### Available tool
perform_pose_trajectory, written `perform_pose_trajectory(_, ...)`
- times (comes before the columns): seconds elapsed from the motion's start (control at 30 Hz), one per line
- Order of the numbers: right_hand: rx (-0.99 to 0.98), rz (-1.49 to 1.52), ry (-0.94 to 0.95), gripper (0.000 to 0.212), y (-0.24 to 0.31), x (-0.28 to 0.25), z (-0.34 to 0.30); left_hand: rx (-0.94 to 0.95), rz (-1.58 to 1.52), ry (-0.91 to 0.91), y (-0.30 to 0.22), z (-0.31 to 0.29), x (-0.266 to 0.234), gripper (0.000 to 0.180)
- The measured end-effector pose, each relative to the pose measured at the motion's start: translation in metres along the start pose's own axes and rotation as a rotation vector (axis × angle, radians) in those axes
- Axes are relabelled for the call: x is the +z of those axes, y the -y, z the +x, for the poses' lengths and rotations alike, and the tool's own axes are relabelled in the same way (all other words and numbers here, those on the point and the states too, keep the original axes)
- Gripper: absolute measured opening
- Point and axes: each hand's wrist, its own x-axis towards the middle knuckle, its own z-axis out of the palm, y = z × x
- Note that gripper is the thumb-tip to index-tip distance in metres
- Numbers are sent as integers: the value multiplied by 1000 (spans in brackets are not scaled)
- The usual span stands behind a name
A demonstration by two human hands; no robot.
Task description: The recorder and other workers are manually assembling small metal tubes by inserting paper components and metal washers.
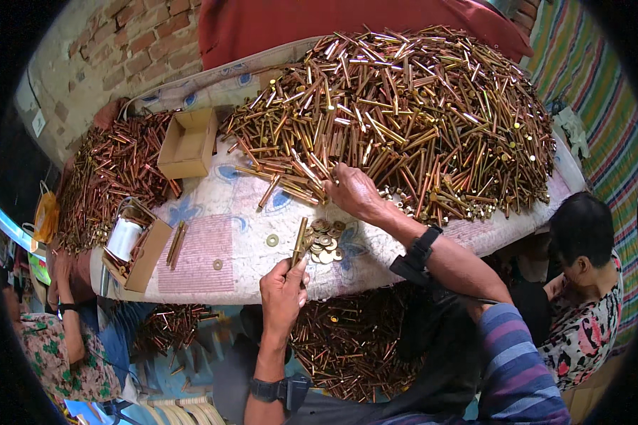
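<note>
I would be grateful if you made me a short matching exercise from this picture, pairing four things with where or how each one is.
Things:
1. left hand
2. right hand
3. pile of washers
4. upper cardboard box

Places and states:
A. lying on the patterned cloth, between the two hands
B. standing between the large heap of bolts and the smaller heap
C. holding a brass-coloured bolt
D. fingertips at the edge of the large heap

Right pairs: 1-C, 2-D, 3-A, 4-B
</note>
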Motion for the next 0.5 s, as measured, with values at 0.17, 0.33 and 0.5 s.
perform_pose_trajectory(0.17, 20, 50, -58, 38, -11, 7, 6, -10, 15, -6, 0, -1, 0, 21)
perform_pose_trajectory(0.33, 30, 31, 3, 41, -11, 0, 4, -33, 2, 10, 0, 0, 6, 20)
perform_pose_trajectory(0.5, 131, 171, 165, 36, 13, -33, -16, -60, 45, 18, 4, -3, 2, 21)
